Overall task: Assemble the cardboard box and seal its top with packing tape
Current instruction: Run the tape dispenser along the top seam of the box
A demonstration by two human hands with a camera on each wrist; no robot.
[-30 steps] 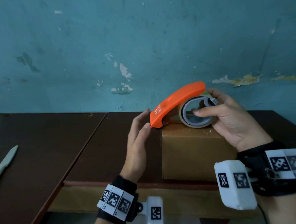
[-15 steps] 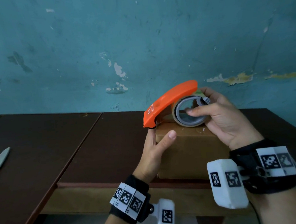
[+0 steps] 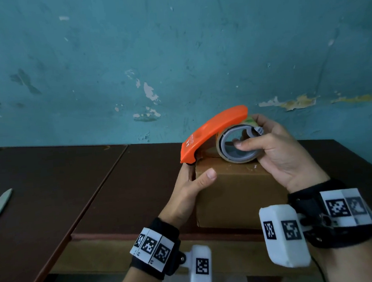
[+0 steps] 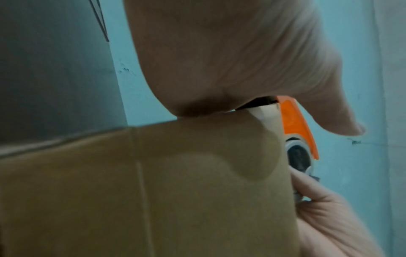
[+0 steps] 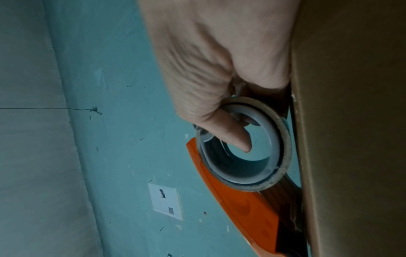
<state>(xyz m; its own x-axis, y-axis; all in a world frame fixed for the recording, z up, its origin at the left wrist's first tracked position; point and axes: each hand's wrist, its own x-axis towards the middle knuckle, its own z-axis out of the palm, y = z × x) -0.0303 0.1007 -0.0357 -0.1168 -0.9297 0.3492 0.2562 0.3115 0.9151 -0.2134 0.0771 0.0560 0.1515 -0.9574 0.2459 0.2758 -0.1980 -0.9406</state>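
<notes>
A brown cardboard box [image 3: 239, 194] stands near the front edge of the dark table [image 3: 139, 177]. On its top rests an orange tape dispenser [image 3: 213, 132] with a roll of tape [image 3: 223, 153], its nose at the box's left top edge. My right hand [image 3: 278, 156] grips the dispenser at the roll, with the thumb across the grey core [image 5: 241, 175]. My left hand [image 3: 188, 191] clasps the box's upper left corner, thumb on the front face, fingers hidden down the left side. The left wrist view shows the palm [image 4: 219, 60] against the box [image 4: 153, 191], just under the orange nose [image 4: 296, 125].
A pale grey knife-like tool [image 3: 0, 204] lies at the far left on a second dark table; a seam [image 3: 100, 191] runs between the two tables. A peeling teal wall [image 3: 174, 53] rises right behind the tables. The box sits close to the table's front edge.
My left hand has come in from beside the dispenser's nose and taken hold of the box's upper left corner. The right hand keeps the dispenser on the box top.
</notes>
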